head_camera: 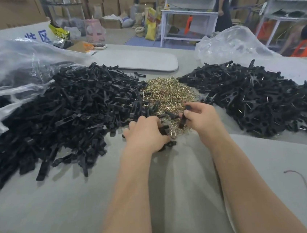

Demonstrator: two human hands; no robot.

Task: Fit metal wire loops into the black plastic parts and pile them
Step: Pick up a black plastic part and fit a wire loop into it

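**Q:** What surrounds you, from the largest thing down?

**A:** At the far side is a storeroom of cartons and shelving. Before you is the table (175, 186) under grey cloth. A clear plastic bag (6, 61) lies far left and a second bag (230, 43) far right. On the left is the larger pile of bare black parts (57, 115). On the right is the lesser pile (256, 96), where wire glints among the parts, so it is judged the finished one. Between them sits the heap of brass-coloured wire loops (167, 92), its near edge reaching your hands.

**Q:** How do your hands stand?

**A:** Your left hand (145, 134) is palm down, fingers curled over a bunch of black parts (167, 141) at the heap's near edge. Your right hand (201, 117) pinches a single black part (184, 119) between thumb and fingers. The part's long axis runs near to far, with the near end leaning left and hanging free over the loops.

**Q:** On what does the coming move turn?

**A:** The loops lie directly under and just beyond the held part, in the gap between your hands. Your right hand is nearer them, but both hands are occupied. Whether a loop is already seated in the part cannot be told. Once one is fitted, the finished pile lies to the right of your right hand, a short toss away.
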